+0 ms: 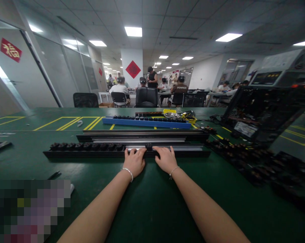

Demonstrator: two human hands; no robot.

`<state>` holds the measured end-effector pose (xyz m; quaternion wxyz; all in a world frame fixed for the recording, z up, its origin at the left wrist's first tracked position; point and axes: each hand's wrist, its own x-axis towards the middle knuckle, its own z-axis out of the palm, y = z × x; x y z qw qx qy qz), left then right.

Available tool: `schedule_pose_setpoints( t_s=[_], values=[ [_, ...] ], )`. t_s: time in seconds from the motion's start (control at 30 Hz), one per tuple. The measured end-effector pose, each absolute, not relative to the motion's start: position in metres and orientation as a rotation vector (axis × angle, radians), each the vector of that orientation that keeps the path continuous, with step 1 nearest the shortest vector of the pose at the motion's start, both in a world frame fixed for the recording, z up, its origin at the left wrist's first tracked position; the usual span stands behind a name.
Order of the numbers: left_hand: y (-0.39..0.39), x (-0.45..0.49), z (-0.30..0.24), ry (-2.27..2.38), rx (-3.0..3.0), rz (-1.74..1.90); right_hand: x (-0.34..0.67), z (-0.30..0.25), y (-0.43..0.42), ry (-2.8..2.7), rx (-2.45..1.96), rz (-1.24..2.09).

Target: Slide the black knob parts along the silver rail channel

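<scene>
A long black rail (pixel 66 155) with a silvery inner channel lies crosswise on the table before me. Several small black parts with knobbly tops (pixel 86 146) stand in a row in its left half. Apart from them, near the middle, sits a single small black part (pixel 148 146). My left hand (pixel 134 160) grips that part from the left, its other fingers resting over the rail. From the right, my right hand (pixel 165 159) has its fingertips against the same part, with its thumb at the rail's front side. The fingertips' undersides are hidden.
Behind lie more dark rails (pixel 142 132) and a blue rail (pixel 147 123) filled with black parts. Many loose black parts (pixel 258 165) spread across the right side, near a black open-fronted case (pixel 256 114). A pixelated patch covers the lower left. People sit at farther tables.
</scene>
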<state>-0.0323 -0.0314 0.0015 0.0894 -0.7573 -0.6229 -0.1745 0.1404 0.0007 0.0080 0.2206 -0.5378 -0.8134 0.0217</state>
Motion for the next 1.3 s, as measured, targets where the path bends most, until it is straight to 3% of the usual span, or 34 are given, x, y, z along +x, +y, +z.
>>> schedule_pose_setpoints(
  t_s=[1.3],
  values=[
    [-0.0304,-0.0327,-0.0029,-1.882,-2.247,-0.540,0.1424,0.0048,0.0006,-2.340,-1.469,-0.126]
  ],
)
